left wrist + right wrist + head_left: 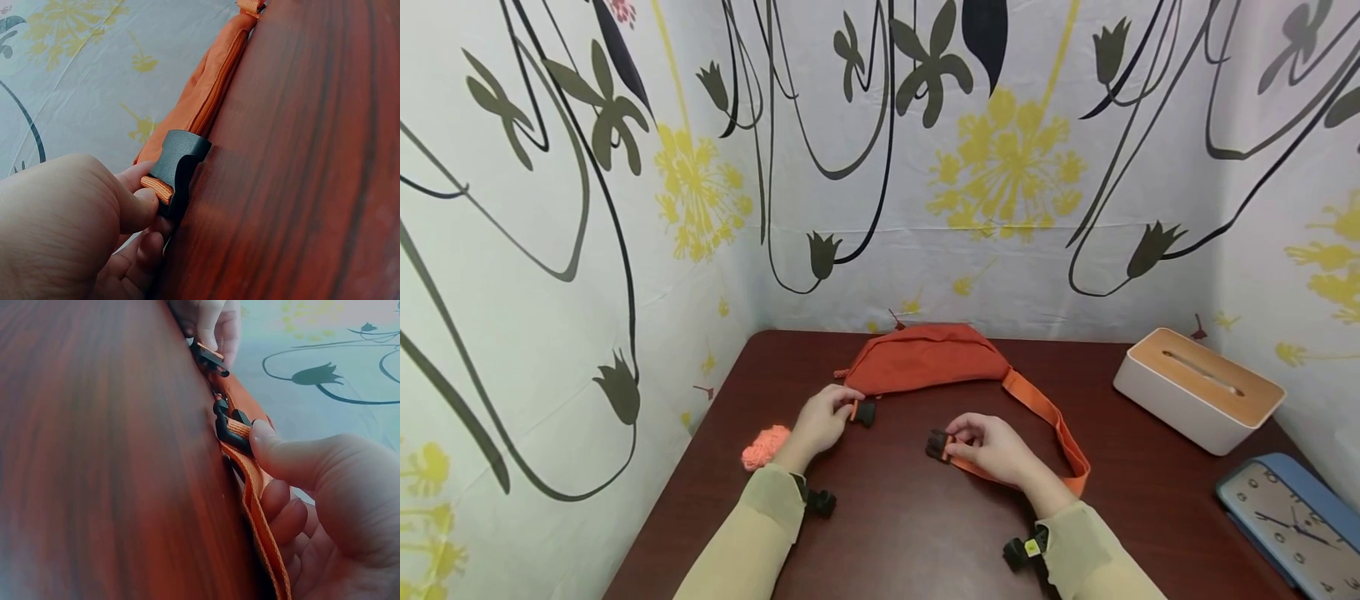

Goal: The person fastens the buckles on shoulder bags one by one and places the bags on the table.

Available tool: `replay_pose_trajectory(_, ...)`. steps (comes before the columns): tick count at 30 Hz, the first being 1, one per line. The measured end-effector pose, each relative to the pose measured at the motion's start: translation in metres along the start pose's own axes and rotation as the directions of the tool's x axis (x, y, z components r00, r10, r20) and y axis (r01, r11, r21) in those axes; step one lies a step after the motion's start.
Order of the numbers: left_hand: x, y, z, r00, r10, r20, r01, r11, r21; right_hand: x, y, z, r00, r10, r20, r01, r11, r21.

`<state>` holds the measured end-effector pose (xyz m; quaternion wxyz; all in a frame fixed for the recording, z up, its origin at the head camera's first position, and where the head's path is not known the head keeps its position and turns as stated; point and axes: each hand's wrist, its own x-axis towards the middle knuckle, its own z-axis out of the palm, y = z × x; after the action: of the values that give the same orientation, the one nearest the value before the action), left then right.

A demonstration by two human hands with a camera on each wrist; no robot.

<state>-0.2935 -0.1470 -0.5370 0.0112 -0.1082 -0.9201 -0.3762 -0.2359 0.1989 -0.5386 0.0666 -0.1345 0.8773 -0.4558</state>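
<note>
An orange waist bag (928,364) lies on the dark wooden table towards the back. My left hand (820,421) pinches the black socket half of a side-release buckle (181,156) by its orange webbing, just in front of the bag's left end. Over to the right, my right hand (994,450) holds the pronged buckle half (937,445) between thumb and fingers. Its prongs point left, towards the socket, with a gap between the two halves. From the bag's right end an orange strap (1037,400) loops round to the right hand, and a doubled length of it runs under the fingers in the right wrist view.
Left of the left forearm sits a coral yarn bundle (765,447). A white tissue box (1187,404) with a wooden lid stands at the back right, and a blue-framed clock (1292,517) lies nearer on the right. Patterned cloth (865,200) walls in the table's back and sides.
</note>
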Motion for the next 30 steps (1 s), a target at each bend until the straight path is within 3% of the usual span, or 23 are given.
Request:
replay_pose_trajectory(20,-0.001,-0.001,-0.002,1.000,0.020,-0.009,-0.020,1.000,-0.006,0.020,-0.010,0.021,0.997,0.008,-0.073,-0.010,0.999,-0.032)
replay_pose_trajectory(30,0.000,0.001,-0.001,1.000,0.001,-0.007,-0.001,1.000,-0.011,0.028,-0.014,0.029,0.995,0.021,-0.097,-0.025,0.999,-0.035)
